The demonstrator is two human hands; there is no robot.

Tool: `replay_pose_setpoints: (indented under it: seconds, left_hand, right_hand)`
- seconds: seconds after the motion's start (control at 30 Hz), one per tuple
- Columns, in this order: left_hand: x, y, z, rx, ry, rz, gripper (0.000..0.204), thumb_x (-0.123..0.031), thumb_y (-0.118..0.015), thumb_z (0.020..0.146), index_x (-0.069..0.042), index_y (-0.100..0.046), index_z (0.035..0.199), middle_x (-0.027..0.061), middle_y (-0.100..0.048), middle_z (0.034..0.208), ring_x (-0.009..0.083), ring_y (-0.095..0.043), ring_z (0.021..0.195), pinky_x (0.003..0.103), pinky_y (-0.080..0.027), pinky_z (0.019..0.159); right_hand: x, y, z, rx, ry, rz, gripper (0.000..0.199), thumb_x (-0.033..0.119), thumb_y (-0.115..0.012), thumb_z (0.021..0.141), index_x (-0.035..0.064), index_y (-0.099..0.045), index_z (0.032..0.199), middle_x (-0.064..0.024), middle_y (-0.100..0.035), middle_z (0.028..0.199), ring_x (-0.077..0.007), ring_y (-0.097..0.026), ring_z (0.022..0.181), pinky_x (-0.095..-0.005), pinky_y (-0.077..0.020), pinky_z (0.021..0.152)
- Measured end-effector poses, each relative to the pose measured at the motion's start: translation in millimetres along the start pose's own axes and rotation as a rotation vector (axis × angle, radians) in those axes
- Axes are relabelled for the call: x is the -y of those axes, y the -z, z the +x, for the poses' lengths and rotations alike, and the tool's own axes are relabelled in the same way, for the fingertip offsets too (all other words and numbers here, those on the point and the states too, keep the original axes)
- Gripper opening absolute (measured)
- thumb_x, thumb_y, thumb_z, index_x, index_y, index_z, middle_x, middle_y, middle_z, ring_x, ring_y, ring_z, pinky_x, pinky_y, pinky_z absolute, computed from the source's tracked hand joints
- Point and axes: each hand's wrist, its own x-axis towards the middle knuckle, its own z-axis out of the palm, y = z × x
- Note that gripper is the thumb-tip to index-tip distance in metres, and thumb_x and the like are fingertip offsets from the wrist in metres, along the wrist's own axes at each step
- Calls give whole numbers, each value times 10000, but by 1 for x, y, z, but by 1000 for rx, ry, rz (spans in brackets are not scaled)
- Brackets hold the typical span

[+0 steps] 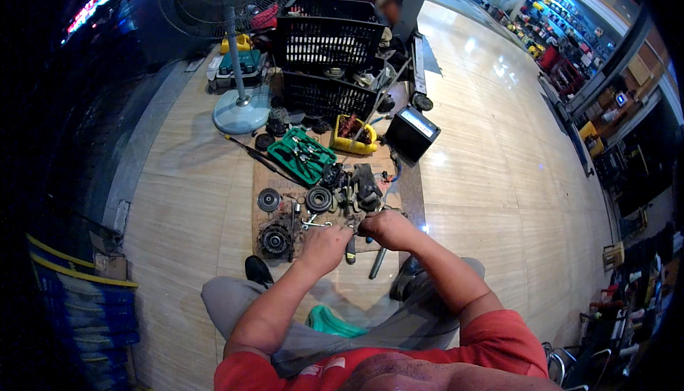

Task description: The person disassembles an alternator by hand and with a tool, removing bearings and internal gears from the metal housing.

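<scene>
My left hand (329,246) and my right hand (392,231) meet over the front of a cardboard sheet (260,181). Both have their fingers closed. A small dark piece shows at the right fingertips; its kind is too small to tell, and what the left fingers pinch is hidden. Below the hands lie a dark handle with a yellow mark (350,251) and a grey metal bar (378,263). Left of them are a silver wrench (315,223), a finned round machine part (274,239), a flat disc (268,199) and a thick ringed wheel (318,199). Dark metal parts (366,186) lie just beyond.
Farther off sit a green tray of pliers (302,156), a cut yellow container (365,147) and a black box-shaped battery (412,134). Behind them stand stacked black crates (329,42) and a pedestal fan (241,110). Under me is a green stool (333,323).
</scene>
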Motion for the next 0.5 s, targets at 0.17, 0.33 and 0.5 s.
replay_pose_setpoints:
  seconds: [0.17,0.33,0.5]
  left_hand:
    - [-4,-2,2,17,8,-40,103,-106,-521,819,-77,-620,825,129,-625,803,343,-651,736,452,-522,646]
    - [-10,2,4,24,-9,13,106,-106,-536,804,-72,-634,782,124,-625,796,334,-657,727,450,-529,638]
    - [-5,-1,3,73,-17,31,68,-92,-549,784,-75,-615,786,112,-594,804,334,-636,762,449,-515,645]
  right_hand:
    - [-8,-9,0,66,-19,93,136,173,-640,820,44,-657,858,-164,-641,831,-372,-621,785,-443,-495,693]
    - [-5,-7,0,126,-59,85,149,176,-651,807,30,-654,837,-173,-639,818,-372,-621,787,-444,-490,694]
    - [4,-7,2,95,-67,90,153,168,-653,798,19,-636,767,-174,-635,788,-371,-620,768,-442,-487,666]
